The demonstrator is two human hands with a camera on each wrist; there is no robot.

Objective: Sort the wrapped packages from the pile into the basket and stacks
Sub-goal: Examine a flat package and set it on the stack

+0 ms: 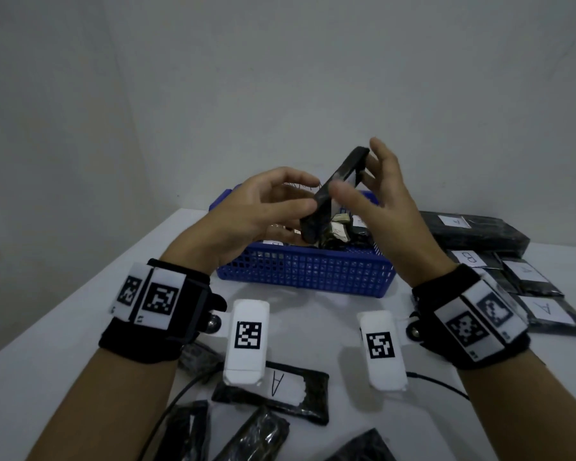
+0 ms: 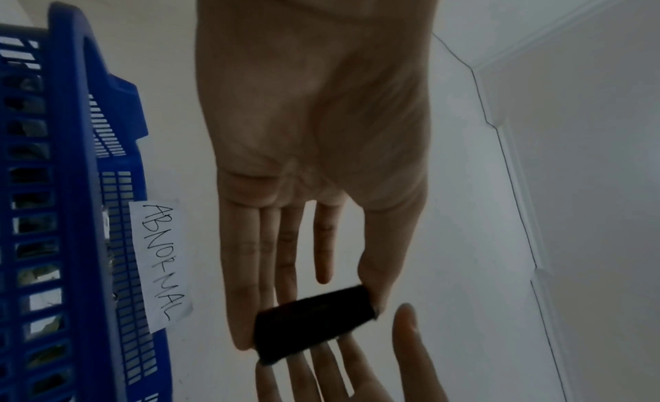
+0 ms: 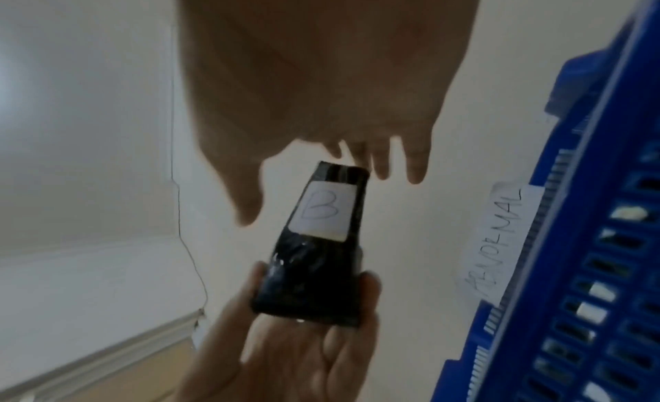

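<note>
A black wrapped package (image 1: 346, 168) with a white label marked B (image 3: 323, 210) is held tilted on end above the blue basket (image 1: 306, 261). My left hand (image 1: 305, 224) pinches its lower end between thumb and fingers. My right hand (image 1: 363, 168) is open around its upper end, thumb in front and fingers behind; I cannot tell whether it touches. The basket carries a paper tag reading ABNORMAL (image 2: 160, 264) and holds several crumpled packages.
Stacks of black packages lie at the right: a large one (image 1: 473, 227), one marked B (image 1: 469, 257) and two marked A (image 1: 526, 274). Loose packages lie near the front edge, one marked A (image 1: 280, 390). A black cable (image 1: 180, 390) runs beside them.
</note>
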